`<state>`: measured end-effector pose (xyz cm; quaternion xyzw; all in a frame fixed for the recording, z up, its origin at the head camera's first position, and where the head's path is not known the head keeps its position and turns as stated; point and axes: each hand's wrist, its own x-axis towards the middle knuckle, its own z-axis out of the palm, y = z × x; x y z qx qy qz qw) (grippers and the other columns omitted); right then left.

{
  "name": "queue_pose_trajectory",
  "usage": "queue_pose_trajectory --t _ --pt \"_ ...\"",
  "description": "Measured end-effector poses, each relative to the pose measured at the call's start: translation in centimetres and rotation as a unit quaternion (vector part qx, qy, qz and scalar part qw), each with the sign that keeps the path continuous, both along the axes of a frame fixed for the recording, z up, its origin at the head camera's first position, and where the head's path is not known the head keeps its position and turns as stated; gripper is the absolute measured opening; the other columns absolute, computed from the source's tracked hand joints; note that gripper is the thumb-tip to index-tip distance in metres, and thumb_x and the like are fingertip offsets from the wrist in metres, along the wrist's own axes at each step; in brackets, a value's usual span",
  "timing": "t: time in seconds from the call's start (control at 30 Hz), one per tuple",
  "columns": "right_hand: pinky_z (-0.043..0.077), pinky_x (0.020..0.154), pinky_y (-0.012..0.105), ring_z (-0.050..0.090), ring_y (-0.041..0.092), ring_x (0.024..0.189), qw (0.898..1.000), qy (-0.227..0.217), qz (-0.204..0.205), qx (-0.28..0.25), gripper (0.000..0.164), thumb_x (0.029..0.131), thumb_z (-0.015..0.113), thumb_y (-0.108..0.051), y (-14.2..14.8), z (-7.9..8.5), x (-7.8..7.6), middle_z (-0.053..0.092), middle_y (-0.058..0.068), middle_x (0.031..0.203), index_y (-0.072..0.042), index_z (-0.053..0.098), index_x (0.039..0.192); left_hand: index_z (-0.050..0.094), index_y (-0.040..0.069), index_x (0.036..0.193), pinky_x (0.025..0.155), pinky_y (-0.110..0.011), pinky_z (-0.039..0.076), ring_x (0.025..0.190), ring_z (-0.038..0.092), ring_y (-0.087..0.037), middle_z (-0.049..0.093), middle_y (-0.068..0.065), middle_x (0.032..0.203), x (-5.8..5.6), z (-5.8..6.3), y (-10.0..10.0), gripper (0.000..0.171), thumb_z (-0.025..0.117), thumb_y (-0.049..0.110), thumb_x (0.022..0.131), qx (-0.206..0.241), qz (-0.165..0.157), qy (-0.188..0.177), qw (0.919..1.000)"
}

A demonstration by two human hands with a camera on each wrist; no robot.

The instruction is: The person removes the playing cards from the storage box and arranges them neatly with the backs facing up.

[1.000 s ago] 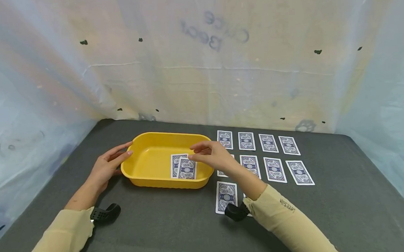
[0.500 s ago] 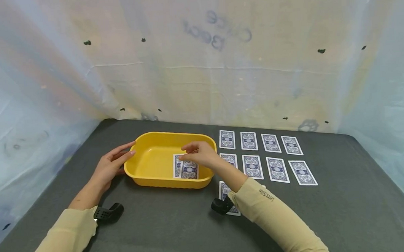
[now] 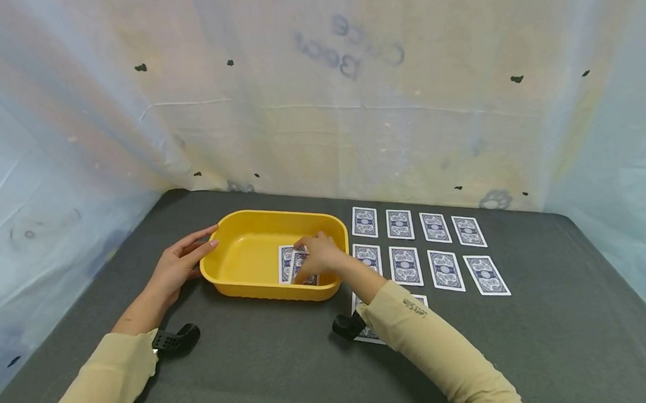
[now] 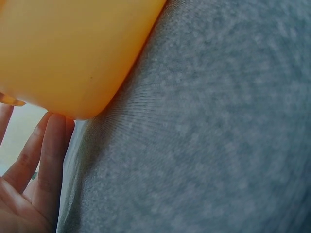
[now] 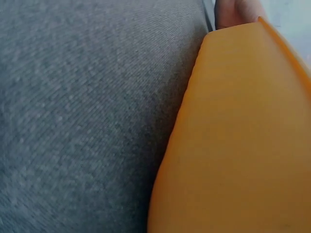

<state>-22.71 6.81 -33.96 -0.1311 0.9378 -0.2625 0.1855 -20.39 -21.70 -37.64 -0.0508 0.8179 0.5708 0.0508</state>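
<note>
A yellow plastic tub (image 3: 245, 288) stands on the dark table, left of the middle. My left hand (image 3: 180, 260) rests on its left end, thumb and index finger at the rim. In the left wrist view its fingers (image 4: 51, 160) lie fairly straight against the tub's outer wall. Two overlapping playing cards, patterned backs up, lie in the tub: a lower card (image 3: 285, 264) and an upper card (image 3: 302, 266). My right hand (image 3: 323, 254) reaches over the right rim, thumb at the upper card's near edge and bent fingers at its far part. The right wrist view shows only the tub's outer wall.
Right of the tub, playing cards lie face down in rows, including a back-row card (image 3: 365, 222) and a right-end card (image 3: 486, 275). My right forearm (image 3: 429, 342) covers parts of the nearest cards. A pale plastic sheet (image 3: 319, 135) surrounds the table.
My right hand has moved left into the tub and down onto the upper card, its fingers spreading across it. The left hand stays at the tub's left end. The head view has shifted slightly.
</note>
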Motion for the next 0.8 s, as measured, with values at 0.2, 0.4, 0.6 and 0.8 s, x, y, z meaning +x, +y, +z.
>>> queue_pose_trajectory --t 0.2,0.4,0.6,0.8 --pt "0.036 0.1 0.042 0.037 0.031 0.117 0.999 0.02 0.022 0.036 0.072 0.071 0.082 -0.016 -0.06 -0.09 0.42 0.039 0.015 0.135 -0.015 0.052 0.137 0.04 0.027 0.147 0.074 -0.022 0.054 0.09 0.058 0.0 0.044 -0.014 0.144 -0.03 0.02 0.05 0.072 0.059 0.059 0.086 0.0 0.004 -0.002 1.0" --pt "0.035 0.094 0.039 0.038 0.028 0.108 0.998 0.041 0.029 0.039 0.067 0.07 0.084 -0.02 -0.11 -0.24 0.6 0.047 0.014 0.123 -0.017 0.057 0.132 0.041 0.027 0.147 0.074 -0.022 0.054 0.089 0.058 0.0 0.045 -0.014 0.143 -0.06 -0.03 0.09 0.071 0.059 0.059 0.086 0.001 0.005 0.0 1.0" --pt "0.038 0.1 0.036 0.045 0.027 0.122 0.998 0.024 0.043 -0.028 0.061 0.071 0.084 -0.02 0.12 -0.12 0.56 0.055 0.012 0.13 -0.018 0.061 0.128 0.041 0.027 0.147 0.074 -0.022 0.054 0.089 0.058 0.0 0.046 -0.013 0.141 -0.02 -0.05 0.05 0.07 0.06 0.058 0.086 0.002 0.007 0.001 1.0" --pt "0.039 0.106 0.042 0.049 0.027 0.126 0.992 -0.022 0.026 -0.121 0.06 0.071 0.084 -0.012 0.3 -0.11 0.24 0.053 0.011 0.139 -0.017 0.062 0.127 0.041 0.028 0.147 0.074 -0.022 0.054 0.089 0.059 0.001 0.047 -0.01 0.14 -0.02 -0.13 -0.01 0.07 0.06 0.058 0.086 0.008 0.003 0.002 1.0"
